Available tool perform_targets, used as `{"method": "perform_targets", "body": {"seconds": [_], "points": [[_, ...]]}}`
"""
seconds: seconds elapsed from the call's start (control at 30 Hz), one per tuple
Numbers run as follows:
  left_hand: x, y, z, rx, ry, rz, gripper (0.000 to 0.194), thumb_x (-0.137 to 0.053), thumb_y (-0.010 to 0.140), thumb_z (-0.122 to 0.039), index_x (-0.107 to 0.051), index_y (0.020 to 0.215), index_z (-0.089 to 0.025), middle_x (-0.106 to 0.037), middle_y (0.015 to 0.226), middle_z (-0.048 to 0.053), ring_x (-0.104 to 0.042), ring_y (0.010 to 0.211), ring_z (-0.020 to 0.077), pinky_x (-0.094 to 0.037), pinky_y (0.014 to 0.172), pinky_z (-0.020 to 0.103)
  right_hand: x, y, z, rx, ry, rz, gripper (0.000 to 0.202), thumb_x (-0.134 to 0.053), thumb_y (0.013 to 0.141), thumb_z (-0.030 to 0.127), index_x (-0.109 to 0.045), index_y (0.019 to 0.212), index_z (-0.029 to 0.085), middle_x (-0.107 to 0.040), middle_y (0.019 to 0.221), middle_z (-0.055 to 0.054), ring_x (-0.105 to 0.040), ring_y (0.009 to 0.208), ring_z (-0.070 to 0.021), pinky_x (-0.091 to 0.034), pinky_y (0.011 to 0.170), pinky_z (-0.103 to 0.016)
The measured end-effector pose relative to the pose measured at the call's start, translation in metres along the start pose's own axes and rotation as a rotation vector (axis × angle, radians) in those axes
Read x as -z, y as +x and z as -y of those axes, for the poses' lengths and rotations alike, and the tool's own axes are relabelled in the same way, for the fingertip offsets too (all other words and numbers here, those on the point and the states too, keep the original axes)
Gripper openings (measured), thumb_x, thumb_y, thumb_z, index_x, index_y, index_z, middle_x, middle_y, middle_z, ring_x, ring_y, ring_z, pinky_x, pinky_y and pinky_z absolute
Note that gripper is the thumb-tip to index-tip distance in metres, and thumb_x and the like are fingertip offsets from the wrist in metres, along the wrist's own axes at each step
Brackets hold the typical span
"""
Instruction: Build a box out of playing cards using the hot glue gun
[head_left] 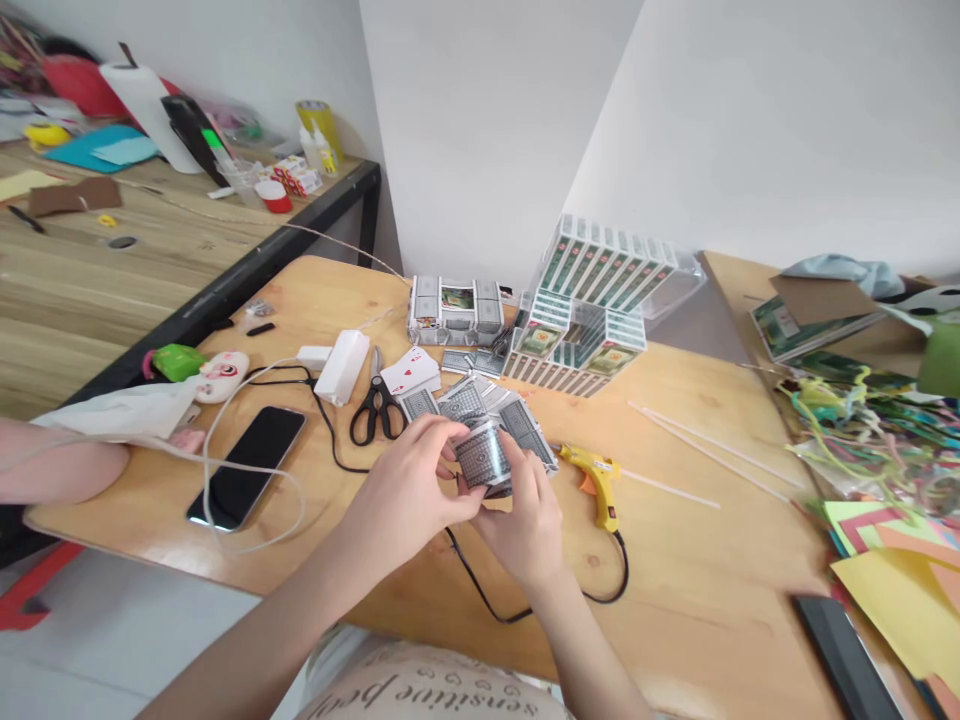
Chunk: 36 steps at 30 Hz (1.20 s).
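Observation:
Between my two hands is a curved playing card (484,455), its patterned grey back facing up. My left hand (412,480) grips its left side with thumb and fingers. On the other side my right hand (525,510) pinches the right edge. Behind them lie loose playing cards (525,425), mostly face down, and a few white-faced cards (411,372) with red marks. Black-handled scissors (377,408) rest left of the cards. A yellow glue gun (596,478) lies to the right of my right hand. Farther back sits a block built from folded cards (456,312).
Stacked card boxes (592,310) stand at the back against the wall. At left are a phone (249,468), a white cable and a white box (343,367). Glue sticks (712,447) lie at right, beside coloured paper (904,600). Another person's arm (67,465) reaches in from the left.

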<state>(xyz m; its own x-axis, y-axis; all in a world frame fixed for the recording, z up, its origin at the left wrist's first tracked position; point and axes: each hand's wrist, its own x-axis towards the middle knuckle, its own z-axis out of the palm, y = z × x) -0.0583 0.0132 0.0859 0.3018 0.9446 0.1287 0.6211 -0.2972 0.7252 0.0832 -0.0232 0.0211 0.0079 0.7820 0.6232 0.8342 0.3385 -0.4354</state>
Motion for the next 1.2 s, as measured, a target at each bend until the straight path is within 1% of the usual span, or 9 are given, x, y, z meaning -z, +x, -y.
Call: {"method": "perform_targets", "body": {"seconds": [0.13,0.27,0.33,0.47,0.6,0.8,0.9,1.1,1.2], "points": [[-0.0002,-0.0006,-0.0006,0.012,0.005,-0.009,0.039,-0.067,0.064,-0.012,-0.053,0.100,-0.019,-0.059,0.095,0.002,-0.063,0.077,0.0135,-0.058,0.069,0.026,0.0000,0.0003,-0.0003,-0.013,0.034,0.016,0.054,-0.056,0.083,0.026,-0.040,0.134,0.017,-0.060,0.092,-0.009,-0.061,0.081,-0.0227,-0.056,0.069,-0.036],[0.0013,0.0009,-0.0029,0.007,0.082,0.018,0.037,-0.065,0.064,-0.014,-0.051,0.098,-0.019,-0.057,0.096,0.003,-0.062,0.081,0.0160,-0.056,0.070,0.030,-0.0001,-0.0001,-0.0007,0.008,0.046,0.039,0.057,-0.053,0.080,0.015,-0.039,0.135,0.016,-0.059,0.091,-0.009,-0.060,0.082,-0.0229,-0.056,0.071,-0.038],[0.0020,0.0023,-0.0045,-0.003,0.137,0.029,0.035,-0.064,0.063,-0.015,-0.052,0.096,-0.018,-0.057,0.098,0.004,-0.061,0.083,0.0179,-0.055,0.071,0.032,-0.0006,-0.0006,-0.0008,0.031,0.032,0.038,0.058,-0.051,0.079,0.012,-0.038,0.136,0.015,-0.060,0.093,-0.011,-0.060,0.085,-0.0239,-0.056,0.074,-0.040],[0.0024,0.0044,-0.0077,0.007,0.236,0.067,0.036,-0.062,0.061,-0.017,-0.054,0.097,-0.017,-0.058,0.102,0.007,-0.062,0.081,0.0207,-0.053,0.066,0.033,-0.0020,-0.0013,0.0011,0.044,0.010,0.022,0.056,-0.050,0.082,0.015,-0.037,0.136,0.016,-0.061,0.095,-0.011,-0.061,0.088,-0.0246,-0.056,0.077,-0.042],[0.0024,0.0053,-0.0086,-0.009,0.335,0.101,0.035,-0.059,0.063,-0.019,-0.058,0.097,-0.015,-0.059,0.102,0.008,-0.063,0.084,0.0239,-0.053,0.069,0.036,-0.0029,-0.0004,0.0049,0.039,0.014,0.031,0.050,-0.049,0.085,0.017,-0.038,0.134,0.016,-0.060,0.090,-0.010,-0.060,0.083,-0.0237,-0.055,0.077,-0.043],[0.0019,0.0065,-0.0066,0.003,0.304,0.122,0.038,-0.059,0.064,-0.019,-0.060,0.102,-0.014,-0.060,0.104,0.008,-0.063,0.084,0.0222,-0.053,0.071,0.034,-0.0026,0.0016,0.0057,0.055,0.018,0.055,0.049,-0.047,0.086,0.017,-0.037,0.134,0.016,-0.061,0.090,-0.009,-0.060,0.082,-0.0231,-0.056,0.075,-0.042],[0.0027,0.0064,-0.0074,0.016,0.290,0.130,0.033,-0.059,0.064,-0.018,-0.062,0.097,-0.015,-0.061,0.103,0.006,-0.064,0.083,0.0210,-0.053,0.073,0.033,-0.0027,0.0016,0.0053,0.044,0.017,0.056,0.050,-0.048,0.087,0.019,-0.037,0.135,0.016,-0.062,0.092,-0.010,-0.061,0.084,-0.0232,-0.056,0.077,-0.042],[0.0039,0.0063,-0.0097,0.005,0.293,0.143,0.026,-0.062,0.062,-0.016,-0.064,0.088,-0.016,-0.061,0.094,0.004,-0.060,0.069,0.0161,-0.049,0.058,0.027,-0.0052,0.0014,0.0044,0.065,0.030,0.036,0.050,-0.047,0.087,0.018,-0.036,0.135,0.017,-0.062,0.092,-0.010,-0.061,0.084,-0.0236,-0.055,0.077,-0.043],[0.0032,0.0065,-0.0096,0.000,0.278,0.123,0.023,-0.063,0.061,-0.016,-0.064,0.085,-0.017,-0.061,0.091,0.003,-0.058,0.065,0.0143,-0.048,0.055,0.026,-0.0060,0.0016,0.0044,0.063,0.029,0.031,0.049,-0.046,0.088,0.019,-0.037,0.136,0.018,-0.062,0.090,-0.009,-0.061,0.082,-0.0233,-0.055,0.076,-0.042]]}}
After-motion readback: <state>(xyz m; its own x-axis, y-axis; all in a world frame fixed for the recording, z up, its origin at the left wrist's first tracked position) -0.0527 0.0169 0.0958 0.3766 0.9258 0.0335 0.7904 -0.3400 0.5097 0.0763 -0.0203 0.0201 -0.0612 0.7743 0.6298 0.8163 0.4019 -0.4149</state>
